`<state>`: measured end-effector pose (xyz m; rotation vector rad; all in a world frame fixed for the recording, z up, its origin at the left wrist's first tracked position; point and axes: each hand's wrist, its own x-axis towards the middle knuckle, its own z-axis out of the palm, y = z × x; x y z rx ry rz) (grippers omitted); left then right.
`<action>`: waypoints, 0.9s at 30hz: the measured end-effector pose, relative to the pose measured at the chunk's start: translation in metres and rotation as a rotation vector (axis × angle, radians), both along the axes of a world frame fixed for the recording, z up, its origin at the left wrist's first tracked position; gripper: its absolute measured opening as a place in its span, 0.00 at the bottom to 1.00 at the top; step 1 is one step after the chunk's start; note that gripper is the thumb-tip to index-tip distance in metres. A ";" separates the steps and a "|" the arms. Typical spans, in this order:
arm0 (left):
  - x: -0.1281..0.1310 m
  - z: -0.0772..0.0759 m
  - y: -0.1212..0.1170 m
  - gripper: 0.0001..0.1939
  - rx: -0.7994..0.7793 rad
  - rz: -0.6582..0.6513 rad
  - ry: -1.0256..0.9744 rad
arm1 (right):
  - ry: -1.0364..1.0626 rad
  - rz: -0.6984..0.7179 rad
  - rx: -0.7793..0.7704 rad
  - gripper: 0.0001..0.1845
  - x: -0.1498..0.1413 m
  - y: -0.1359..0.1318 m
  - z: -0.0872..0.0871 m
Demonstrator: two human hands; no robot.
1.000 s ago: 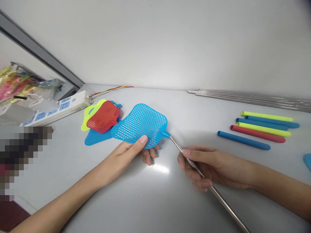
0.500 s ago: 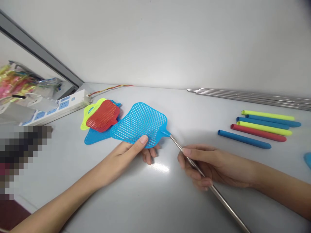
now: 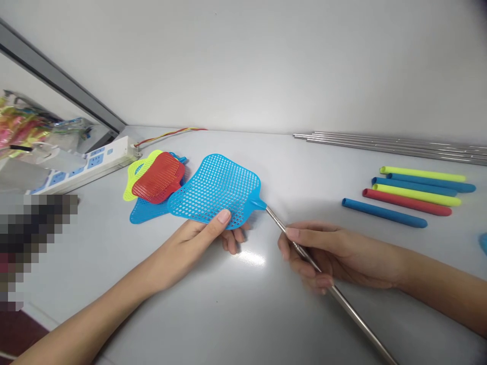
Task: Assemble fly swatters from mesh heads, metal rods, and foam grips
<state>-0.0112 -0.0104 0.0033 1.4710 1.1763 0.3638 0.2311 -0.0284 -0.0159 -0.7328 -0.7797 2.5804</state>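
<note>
My left hand [image 3: 207, 236] pinches the near edge of a blue mesh fly-swatter head [image 3: 216, 190], thumb on top and fingers underneath. A thin metal rod [image 3: 338, 299] is plugged into the head's neck and runs toward the lower right. My right hand [image 3: 323, 251] is closed round this rod a short way from the head. Just left of the held head lies a small pile of swatter heads: red [image 3: 158, 177] on top, yellow [image 3: 139, 175] and blue [image 3: 146, 212] beneath.
Several foam grip tubes, blue [image 3: 384, 213], red [image 3: 407, 203] and yellow [image 3: 422, 174], lie at the right. Bare metal rods [image 3: 391, 145] lie along the back wall. A white power strip [image 3: 85, 167] with coloured wires sits at the left, with plastic bags [image 3: 30, 132] behind it.
Both hands and the swatter have kept their hold. The whole scene sits slightly higher in view, as my head has tipped a little.
</note>
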 end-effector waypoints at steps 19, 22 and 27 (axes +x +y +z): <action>0.006 0.006 0.000 0.21 0.051 -0.039 0.030 | -0.009 0.002 -0.002 0.15 0.000 -0.001 0.000; 0.003 0.006 -0.001 0.22 0.057 -0.058 0.044 | -0.007 0.001 0.005 0.15 0.000 -0.001 0.000; 0.003 0.006 -0.001 0.20 0.036 -0.057 0.038 | 0.005 0.005 0.007 0.15 0.000 0.000 -0.001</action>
